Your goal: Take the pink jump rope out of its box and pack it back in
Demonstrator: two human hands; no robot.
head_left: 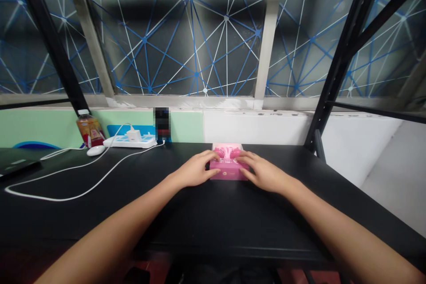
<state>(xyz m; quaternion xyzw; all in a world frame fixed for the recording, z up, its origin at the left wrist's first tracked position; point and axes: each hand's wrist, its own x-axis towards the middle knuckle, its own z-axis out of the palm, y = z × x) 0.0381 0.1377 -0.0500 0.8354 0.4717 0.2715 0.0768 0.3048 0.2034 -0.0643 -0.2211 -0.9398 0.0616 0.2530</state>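
A pink box stands on the black tabletop in front of me, with a lighter pink upper part showing rounded pink pictures or shapes. My left hand holds its left side, thumb at the front face and fingers over the upper edge. On the opposite side my right hand grips it in the same way, thumb low on the front and fingertips on top. Small print on the box is too blurred to read. The fingers hide parts of both its sides.
A white power strip with a plugged-in charger lies at the back left. Nearby are a bottle, a white mouse and a looping white cable. A dark device sits far left. Black frame posts flank the table.
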